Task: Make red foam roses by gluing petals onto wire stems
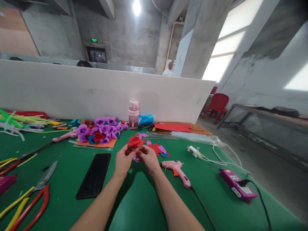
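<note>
Above the green table, my left hand (pixel 124 160) and my right hand (pixel 149 158) meet around a red paper flower (pixel 134 141). Fingers of both hands are pinched together at its base, and the fingertips partly hide the lower petals. Just beyond my right hand lie loose cut petals (pixel 156 148) in red, purple and blue. A pink hot glue gun (pixel 176 168) rests to the right of my right wrist, its small light lit red. Left of my hands, a pile of finished paper flowers (pixel 103 128), mostly purple, sits on an orange sheet.
A black phone (pixel 94 175) and scissors (pixel 36 192) lie to the left. A pink bottle (pixel 133 115) stands before the white partition (pixel 96 91). A purple power strip (pixel 237 185), cables and a white charger (pixel 193 151) are at right. Another glue gun (pixel 64 136) lies left.
</note>
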A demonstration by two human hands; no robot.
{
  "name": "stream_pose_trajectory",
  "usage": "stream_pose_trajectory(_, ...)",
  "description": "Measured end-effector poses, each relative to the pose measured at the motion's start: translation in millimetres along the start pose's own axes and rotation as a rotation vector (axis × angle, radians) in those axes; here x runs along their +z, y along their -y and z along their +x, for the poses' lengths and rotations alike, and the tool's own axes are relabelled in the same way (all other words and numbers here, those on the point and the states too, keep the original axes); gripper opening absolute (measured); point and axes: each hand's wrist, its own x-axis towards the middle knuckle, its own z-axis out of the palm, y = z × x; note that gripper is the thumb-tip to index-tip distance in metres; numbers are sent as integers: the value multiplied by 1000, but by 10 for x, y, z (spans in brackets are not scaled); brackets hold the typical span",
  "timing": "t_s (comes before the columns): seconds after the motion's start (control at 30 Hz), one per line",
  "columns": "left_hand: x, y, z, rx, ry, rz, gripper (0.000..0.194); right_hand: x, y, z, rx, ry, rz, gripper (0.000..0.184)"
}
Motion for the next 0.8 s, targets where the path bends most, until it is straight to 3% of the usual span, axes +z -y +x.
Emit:
stream_pose_trajectory(0.13,15,-27,3,3,-46,-92,31,-14,109,-10,19,10,-45,33)
stream_pose_trajectory(0.3,-8,-75,8,41,-142,-78,30,-42,321,-60,-68,-83,-30,28)
stream_pose_trajectory(0.5,-12,-137,-1,103,-152,-12,32,19,383,-125,60,-11,105,41)
stream_pose_trajectory(0.8,-34,-78,-24,206,-74,136,17,69,413,-159,1,-83,85,34)
